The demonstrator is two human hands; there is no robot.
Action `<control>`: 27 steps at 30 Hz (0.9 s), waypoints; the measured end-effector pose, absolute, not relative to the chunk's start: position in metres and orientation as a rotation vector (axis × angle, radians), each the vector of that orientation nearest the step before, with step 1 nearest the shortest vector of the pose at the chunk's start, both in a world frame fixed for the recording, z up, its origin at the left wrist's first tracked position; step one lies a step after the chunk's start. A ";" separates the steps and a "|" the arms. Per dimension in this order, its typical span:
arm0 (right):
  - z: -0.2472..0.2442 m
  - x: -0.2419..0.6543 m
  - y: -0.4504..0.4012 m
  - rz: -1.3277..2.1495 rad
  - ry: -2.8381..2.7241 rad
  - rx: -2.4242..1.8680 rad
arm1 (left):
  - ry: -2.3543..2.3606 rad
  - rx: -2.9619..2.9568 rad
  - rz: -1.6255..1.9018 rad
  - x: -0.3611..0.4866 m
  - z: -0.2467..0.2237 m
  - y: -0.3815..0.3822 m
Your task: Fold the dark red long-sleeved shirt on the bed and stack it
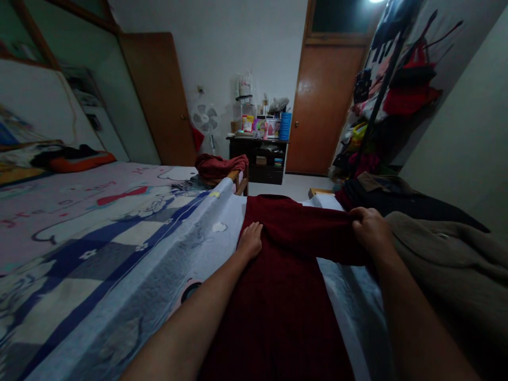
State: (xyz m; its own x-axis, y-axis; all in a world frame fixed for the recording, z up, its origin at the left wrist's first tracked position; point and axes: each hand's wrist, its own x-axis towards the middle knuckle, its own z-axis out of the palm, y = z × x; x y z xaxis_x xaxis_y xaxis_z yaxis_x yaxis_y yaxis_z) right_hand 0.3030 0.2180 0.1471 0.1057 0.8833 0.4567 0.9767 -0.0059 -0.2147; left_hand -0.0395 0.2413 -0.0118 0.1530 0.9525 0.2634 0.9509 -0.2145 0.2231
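A dark red long-sleeved garment (pixel 278 286) lies spread over a pale blue and white cloth (pixel 214 241), its collar at the far end. My left hand (pixel 251 241) rests on the garment's left edge near the shoulder, fingers stretched out. At the right, my right hand (pixel 369 227) has its fingers closed on the garment's sleeve, which extends sideways from the body. The other sleeve cannot be seen. Partly behind my left forearm is a pink object with a black ring (pixel 190 290).
A bed with a patterned cover (pixel 119 233) is on the left. Brown cloth (pixel 444 243) and dark clothes (pixel 413 203) are piled at the right. Farther back stand a reddish cloth bundle (pixel 218 168), a fan (pixel 205 118), a black cabinet (pixel 256 172) and a wooden door (pixel 323 106).
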 end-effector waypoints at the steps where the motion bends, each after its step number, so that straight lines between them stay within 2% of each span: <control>1: 0.149 0.302 0.216 -0.271 -1.816 -1.965 | 1.983 2.379 0.595 -0.040 -0.012 0.246; 8: 0.138 0.285 0.219 -0.395 -1.945 -2.229 | 2.013 2.355 0.584 -0.036 -0.020 0.276; 11: 0.119 0.252 0.234 -0.346 -1.988 -2.090 | 2.000 2.364 0.448 -0.032 -0.027 0.274; 17: 0.046 0.157 0.264 0.095 -2.249 -1.515 | 2.013 2.370 0.353 -0.031 -0.031 0.266; 22: -0.011 0.135 0.266 0.188 -2.228 -1.627 | 1.976 2.320 0.345 -0.033 -0.030 0.268; 27: -0.022 0.138 0.266 0.160 -2.205 -1.656 | 1.951 2.220 0.441 -0.044 -0.027 0.294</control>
State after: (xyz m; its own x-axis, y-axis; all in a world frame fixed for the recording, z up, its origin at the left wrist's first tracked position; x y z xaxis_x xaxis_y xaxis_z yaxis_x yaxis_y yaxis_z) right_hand 0.1377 0.2664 -0.0216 -0.2355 0.9445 0.2290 0.9015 0.3003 -0.3115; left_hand -0.0440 0.2935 -0.0275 0.1092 0.9870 0.1183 0.9419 -0.1408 0.3049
